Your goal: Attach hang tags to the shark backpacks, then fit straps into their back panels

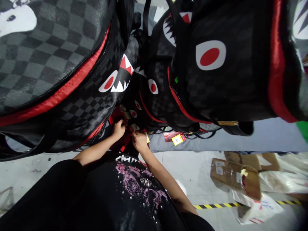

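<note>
Beside a flat grey tabletop [269, 138], reached low between a big black-and-grey checked bag [64, 57] and black bags with red-and-white eyes [231, 83]. Curled the bare left hand [119, 129] and the bare right hand [140, 140] near a dark red piece [119, 143] between them; could not tell gripping from touching. Saw a yellow-edged paper tag [177, 140] to the right.

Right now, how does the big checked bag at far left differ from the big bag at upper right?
Pattern: the far-left bag shows clear grey-and-black checks; the upper-right bag looks nearly plain black.
Eye print: the far-left bag's eye appears smaller than the upper-right bag's eye.
Red strip: diagonal on the far-left bag, near upright on the upper-right bag.
Shared: dark body, red strip, red-and-white eye.
</note>
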Action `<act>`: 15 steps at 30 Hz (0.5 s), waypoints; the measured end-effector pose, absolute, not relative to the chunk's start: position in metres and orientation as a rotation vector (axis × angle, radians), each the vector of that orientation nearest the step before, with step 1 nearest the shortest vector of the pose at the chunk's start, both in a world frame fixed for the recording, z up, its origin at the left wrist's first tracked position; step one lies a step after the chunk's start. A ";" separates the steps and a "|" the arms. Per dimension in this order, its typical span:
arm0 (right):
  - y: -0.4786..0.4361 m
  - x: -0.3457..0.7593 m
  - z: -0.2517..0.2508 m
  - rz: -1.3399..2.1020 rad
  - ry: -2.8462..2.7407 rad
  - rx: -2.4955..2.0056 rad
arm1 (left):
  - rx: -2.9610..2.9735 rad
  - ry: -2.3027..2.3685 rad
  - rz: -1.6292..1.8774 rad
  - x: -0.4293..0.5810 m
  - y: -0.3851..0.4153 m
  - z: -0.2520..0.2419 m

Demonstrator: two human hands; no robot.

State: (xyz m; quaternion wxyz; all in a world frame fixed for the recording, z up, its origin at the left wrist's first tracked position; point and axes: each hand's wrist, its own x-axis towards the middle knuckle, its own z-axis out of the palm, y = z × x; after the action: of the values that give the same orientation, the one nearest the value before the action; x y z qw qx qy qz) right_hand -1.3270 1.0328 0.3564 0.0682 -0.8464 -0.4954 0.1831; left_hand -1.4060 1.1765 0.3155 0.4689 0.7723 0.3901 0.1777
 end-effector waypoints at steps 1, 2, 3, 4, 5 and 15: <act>1.031 -1.327 0.357 0.540 -1.505 -2.556 | 1.893 0.974 0.441 -1.406 1.174 0.316; 1.029 -1.327 0.356 0.527 -1.508 -2.563 | 1.893 0.986 0.445 -1.405 1.172 0.316; 1.027 -1.327 0.355 0.514 -1.503 -2.568 | 1.895 0.993 0.446 -1.405 1.171 0.316; 1.023 -1.327 0.353 0.502 -1.494 -2.569 | 1.896 1.000 0.447 -1.404 1.171 0.316; 1.019 -1.327 0.351 0.494 -1.480 -2.568 | 1.896 1.013 0.450 -1.404 1.172 0.317; 0.977 -1.310 0.326 0.344 -0.911 -2.486 | 1.877 1.062 0.426 -1.402 1.195 0.319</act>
State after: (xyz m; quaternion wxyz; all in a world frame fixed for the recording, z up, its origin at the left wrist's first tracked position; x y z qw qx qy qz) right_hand -1.3099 0.9771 0.3259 0.2338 -0.9053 -0.3317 0.1252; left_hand -1.4024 1.1950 0.3191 0.4544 0.7605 0.4305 0.1727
